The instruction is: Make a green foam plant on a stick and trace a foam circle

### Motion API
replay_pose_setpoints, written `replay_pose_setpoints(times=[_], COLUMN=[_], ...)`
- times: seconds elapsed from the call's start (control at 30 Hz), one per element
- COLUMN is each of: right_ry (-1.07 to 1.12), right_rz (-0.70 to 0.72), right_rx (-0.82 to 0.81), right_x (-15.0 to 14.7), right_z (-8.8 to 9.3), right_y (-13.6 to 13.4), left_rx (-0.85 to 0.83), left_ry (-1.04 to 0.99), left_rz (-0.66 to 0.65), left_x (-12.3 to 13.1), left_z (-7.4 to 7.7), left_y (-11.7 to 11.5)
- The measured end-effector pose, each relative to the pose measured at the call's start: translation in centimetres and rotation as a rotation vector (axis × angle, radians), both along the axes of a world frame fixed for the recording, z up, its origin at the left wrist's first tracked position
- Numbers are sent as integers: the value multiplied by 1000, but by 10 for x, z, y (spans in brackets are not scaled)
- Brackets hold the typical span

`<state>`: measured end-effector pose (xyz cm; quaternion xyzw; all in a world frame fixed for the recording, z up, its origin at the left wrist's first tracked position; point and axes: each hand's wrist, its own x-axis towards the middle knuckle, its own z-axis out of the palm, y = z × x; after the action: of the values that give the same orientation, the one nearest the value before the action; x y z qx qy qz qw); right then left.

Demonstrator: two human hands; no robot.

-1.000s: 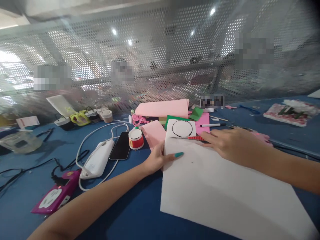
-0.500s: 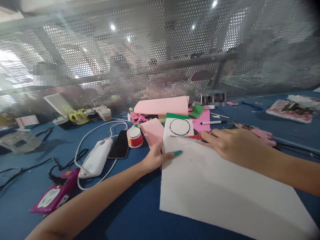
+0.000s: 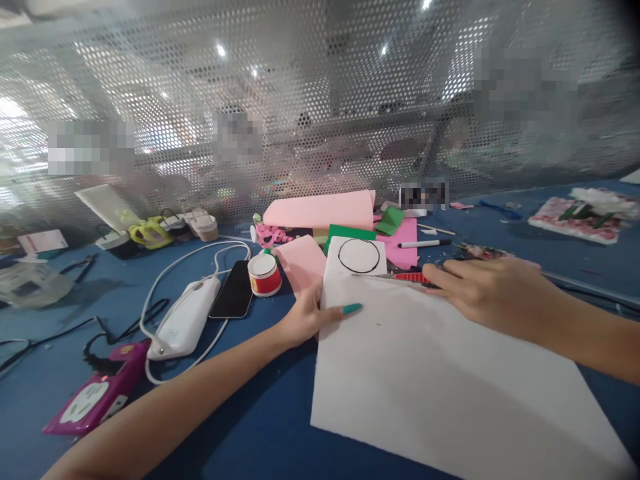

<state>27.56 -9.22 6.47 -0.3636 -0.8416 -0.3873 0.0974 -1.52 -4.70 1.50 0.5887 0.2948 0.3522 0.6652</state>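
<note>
A large white sheet (image 3: 430, 393) covers the right front of the blue table, with a black circle drawn on its far left part. My left hand (image 3: 310, 313) grips the sheet's left edge, its green-nailed thumb on top and its fingers mostly hidden beneath. In my right hand (image 3: 465, 287) are red-handled scissors (image 3: 409, 277), their blades pointing left at the sheet just below the circle. A slit opens along the blades toward the right. A red and white round container (image 3: 265, 275) stands left of the sheet.
Behind lie rolled pink paper (image 3: 320, 210), green pieces (image 3: 390, 221) and a marker (image 3: 425, 244). On the left are a black phone (image 3: 233, 290), a white power bank (image 3: 185, 320) with cable, and a purple case (image 3: 95, 393). A perforated metal screen (image 3: 300, 100) stands at the back.
My right hand has drawn the scissors a little to the right, away from my left hand. The view has shifted slightly; my left hand keeps its hold on the sheet.
</note>
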Motion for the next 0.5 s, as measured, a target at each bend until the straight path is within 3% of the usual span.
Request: replay_pose_setpoints(times=[0.2, 0.5], right_ry=[-2, -38], right_rz=[-4, -16], right_rx=[-50, -44], right_x=[-13, 6], right_z=[3, 10], right_y=[5, 7], left_rx=[37, 14], left_ry=[-5, -22], left_rz=[53, 57], left_x=[0, 2], left_z=[-3, 1], left_y=[0, -2])
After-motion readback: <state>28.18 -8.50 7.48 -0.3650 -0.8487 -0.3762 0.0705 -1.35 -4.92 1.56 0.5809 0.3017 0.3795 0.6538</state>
